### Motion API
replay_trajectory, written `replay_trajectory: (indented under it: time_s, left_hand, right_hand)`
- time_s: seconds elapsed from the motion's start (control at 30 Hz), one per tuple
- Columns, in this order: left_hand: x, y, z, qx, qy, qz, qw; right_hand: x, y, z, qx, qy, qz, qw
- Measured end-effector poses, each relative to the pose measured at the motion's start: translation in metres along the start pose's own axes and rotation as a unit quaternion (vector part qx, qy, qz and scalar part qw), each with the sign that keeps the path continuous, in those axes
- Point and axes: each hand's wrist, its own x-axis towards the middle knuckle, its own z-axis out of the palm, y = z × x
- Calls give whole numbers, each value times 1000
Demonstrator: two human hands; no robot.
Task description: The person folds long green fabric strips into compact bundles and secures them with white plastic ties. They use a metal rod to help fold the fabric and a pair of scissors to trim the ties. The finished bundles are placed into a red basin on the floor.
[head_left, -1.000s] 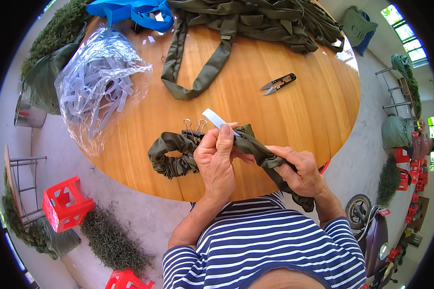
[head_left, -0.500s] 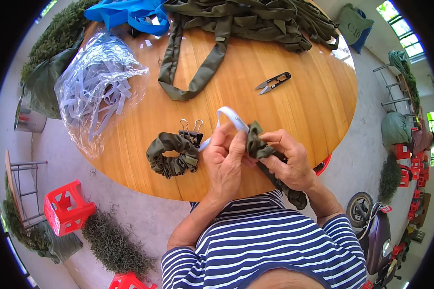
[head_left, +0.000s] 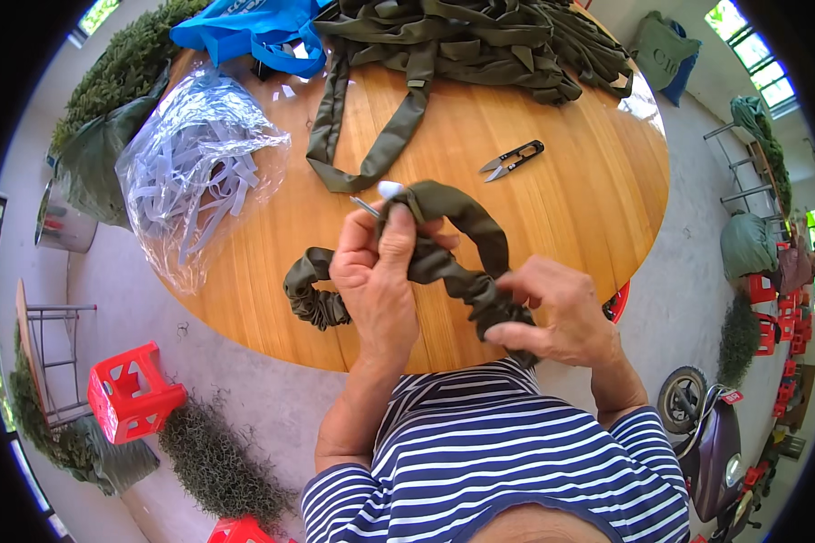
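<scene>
My left hand is closed, pinching the upper end of an olive fabric tube between thumb and fingers. A white elastic end and a thin metal piece stick out beside the thumb; what the metal belongs to is hidden. From there the fabric bends in a loop down to my right hand, whose thumb and fingers grip a tightly gathered stretch. Left of my left hand lies a finished-looking olive scrunchie, partly covered by that hand.
Black thread snips lie on the round wooden table. At its far side are a heap of olive fabric tubes and a blue bag. A clear plastic bag of white elastic strips sits left. Red stools stand on the floor.
The olive tube has opened into a larger loop, and the long white elastic has mostly gone from view. My left hand rose slightly leftward; the binder clip beside the scrunchie no longer shows there.
</scene>
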Motion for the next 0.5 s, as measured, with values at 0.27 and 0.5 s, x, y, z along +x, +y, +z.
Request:
replay_trajectory:
  time_s: [0.27, 0.5]
  left_hand:
    - [-7, -20, 12, 11, -22, -42, 999]
    - [8, 13, -1, 25, -114, -151, 982]
  right_hand:
    - [13, 2, 30, 178, 54, 40, 982]
    - [37, 1, -5, 254, 104, 73, 959]
